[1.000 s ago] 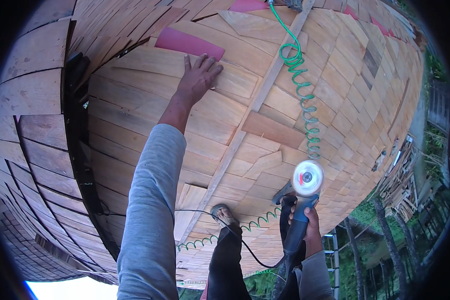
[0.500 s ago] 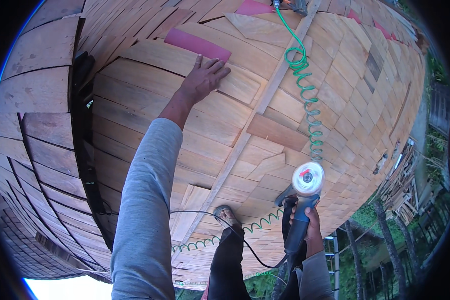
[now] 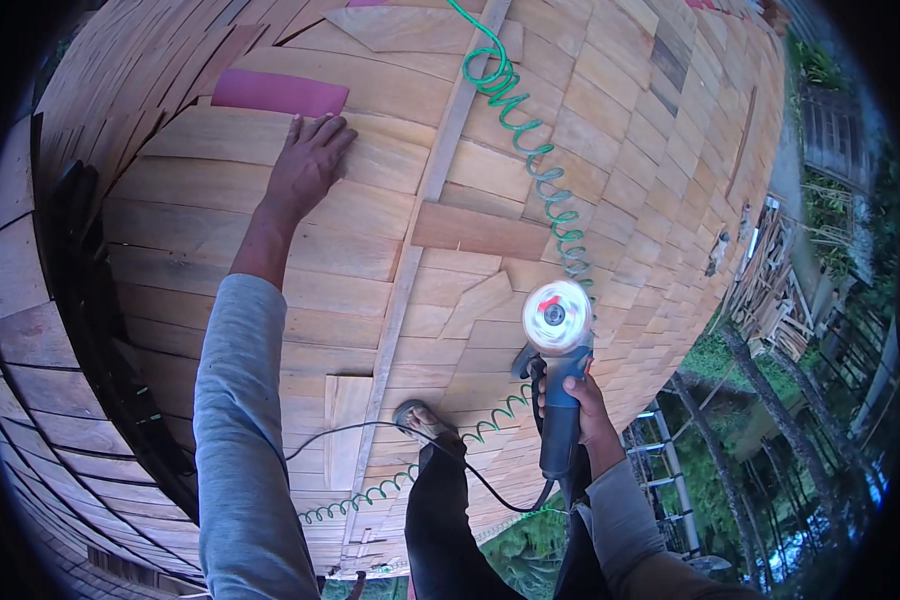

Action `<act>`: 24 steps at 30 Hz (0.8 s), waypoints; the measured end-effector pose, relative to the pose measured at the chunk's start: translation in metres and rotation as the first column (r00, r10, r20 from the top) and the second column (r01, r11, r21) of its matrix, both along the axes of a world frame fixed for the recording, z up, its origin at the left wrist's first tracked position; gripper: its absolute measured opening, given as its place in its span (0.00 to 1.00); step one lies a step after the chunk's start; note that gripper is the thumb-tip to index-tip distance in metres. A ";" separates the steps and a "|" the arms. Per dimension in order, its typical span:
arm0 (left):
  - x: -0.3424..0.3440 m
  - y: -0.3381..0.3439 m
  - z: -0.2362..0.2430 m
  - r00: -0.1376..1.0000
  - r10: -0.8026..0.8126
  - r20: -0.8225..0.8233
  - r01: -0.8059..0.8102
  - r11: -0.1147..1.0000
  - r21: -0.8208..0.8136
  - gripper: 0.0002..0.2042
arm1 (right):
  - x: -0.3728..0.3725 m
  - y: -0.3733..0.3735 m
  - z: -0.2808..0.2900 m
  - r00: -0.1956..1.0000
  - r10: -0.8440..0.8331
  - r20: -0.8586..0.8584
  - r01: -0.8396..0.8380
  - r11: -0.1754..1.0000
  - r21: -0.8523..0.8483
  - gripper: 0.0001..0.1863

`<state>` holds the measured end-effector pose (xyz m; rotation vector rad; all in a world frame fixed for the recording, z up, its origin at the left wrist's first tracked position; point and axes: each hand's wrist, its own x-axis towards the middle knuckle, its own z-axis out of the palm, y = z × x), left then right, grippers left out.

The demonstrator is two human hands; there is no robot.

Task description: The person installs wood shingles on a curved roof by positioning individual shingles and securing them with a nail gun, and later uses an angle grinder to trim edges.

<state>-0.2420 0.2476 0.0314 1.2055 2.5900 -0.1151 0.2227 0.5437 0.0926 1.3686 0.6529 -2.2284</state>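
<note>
My left hand (image 3: 313, 160) lies flat on a pale wooden shingle (image 3: 378, 150), its fingers spread. The fingertips reach the lower edge of a pink sheet (image 3: 280, 93), part of which is tucked under the boards. In my right hand (image 3: 592, 405) is a blue-and-black angle grinder (image 3: 562, 420), held upright by its body, apart from the roof. Its round disc (image 3: 557, 317) looks blurred, as when spinning. A black power cord (image 3: 490, 487) runs from the grinder's lower end across to the left, past my legs.
Wooden shingles cover the curved roof. A long batten (image 3: 410, 260) crosses it, and a loose reddish board (image 3: 480, 230) lies beside it. A green coiled hose (image 3: 545, 175) runs down the slope. Left is a dark gap (image 3: 80, 290); a ladder (image 3: 670, 470) stands at lower right.
The view has swung right, so the roof and both hands appear further left. The nail-gun-like tool at the top has left the picture. Left hand stays on the shingle, grinder in the right.
</note>
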 end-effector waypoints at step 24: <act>0.283 0.031 -0.033 0.896 0.188 0.401 -0.333 0.884 0.328 0.10 | 0.009 -0.004 0.003 0.996 -0.091 0.000 0.091 0.996 -0.008 0.30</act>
